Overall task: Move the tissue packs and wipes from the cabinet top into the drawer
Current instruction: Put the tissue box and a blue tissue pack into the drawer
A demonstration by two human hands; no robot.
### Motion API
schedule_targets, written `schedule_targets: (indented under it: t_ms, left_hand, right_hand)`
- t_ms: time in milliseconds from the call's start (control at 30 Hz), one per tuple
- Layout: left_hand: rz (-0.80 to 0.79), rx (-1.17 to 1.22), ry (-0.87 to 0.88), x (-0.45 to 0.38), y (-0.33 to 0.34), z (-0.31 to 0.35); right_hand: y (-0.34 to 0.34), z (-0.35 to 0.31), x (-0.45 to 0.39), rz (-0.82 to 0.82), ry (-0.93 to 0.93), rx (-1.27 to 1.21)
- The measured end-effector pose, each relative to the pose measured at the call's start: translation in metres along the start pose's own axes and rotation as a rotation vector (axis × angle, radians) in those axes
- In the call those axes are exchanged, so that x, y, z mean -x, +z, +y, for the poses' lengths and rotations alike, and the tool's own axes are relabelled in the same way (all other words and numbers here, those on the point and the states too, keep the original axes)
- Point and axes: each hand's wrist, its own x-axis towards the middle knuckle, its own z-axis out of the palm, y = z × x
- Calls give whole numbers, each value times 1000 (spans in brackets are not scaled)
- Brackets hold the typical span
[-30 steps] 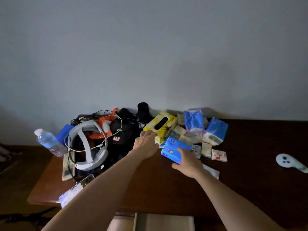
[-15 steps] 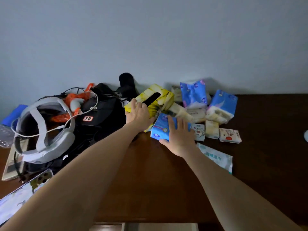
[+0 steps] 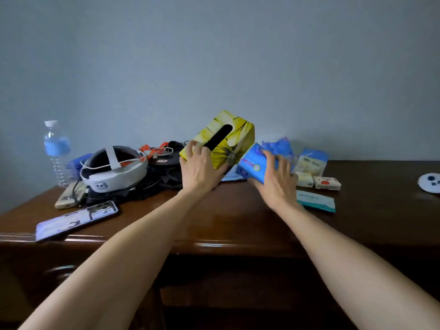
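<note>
My left hand (image 3: 198, 169) grips the near end of a yellow flowered tissue box (image 3: 227, 139), tilted up off the dark wooden cabinet top (image 3: 228, 225). My right hand (image 3: 276, 184) holds a blue tissue pack (image 3: 252, 163) just right of the box. Behind it lie another blue pack (image 3: 279, 145), a blue-and-white pack (image 3: 310, 161), two small cream packs (image 3: 304, 179) and a small red-printed pack (image 3: 327, 182). A flat teal wipes pack (image 3: 315, 200) lies beside my right wrist. The open drawer (image 3: 238, 298) shows dimly below the front edge.
On the left stand a water bottle (image 3: 56, 151), a white headset (image 3: 114, 170) on black gear with cables, a remote (image 3: 67, 198) and a phone (image 3: 76, 220) near the front edge. A white controller (image 3: 429, 183) lies at the far right. A wall backs the cabinet.
Both hands have closed on their items and lifted them: the yellow box is now tilted up off the top, and the blue pack is raised beside it. The camera has dropped lower.
</note>
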Motion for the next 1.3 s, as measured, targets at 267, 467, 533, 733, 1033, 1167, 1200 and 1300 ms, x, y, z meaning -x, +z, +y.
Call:
schedule_targets:
  t_ms: [267,467,533,733,1033,1167,1200,1300]
  left_hand:
    - [148,112,-75,184,-110,-5]
    - [263,238,-48,350,-141,-9]
    - [205,251,22,396,-134,-22]
    - [-228,138,-39,485,-76,-57]
    - [-726,-175,-130,543,31,-71]
    - [-872,-236,-239,546,64,-60]
    - [-911,-211,-293,542,72,-56]
    - [-1087,-149,-414,539,96,-49]
  right_hand:
    - [-71,-13,149,152,-76,-314]
    - [-100,15,278,132,-233,-430]
    - [-98,31,319,14,-241,-442]
    - [-57,71,396,-453,-74,-253]
    - [73,94,475,-936,262,-58]
    - [117,102,494,-1079,392,27]
    - [125,104,497,-1103,419,47]
    - [139,108,502,-1110,501,115]
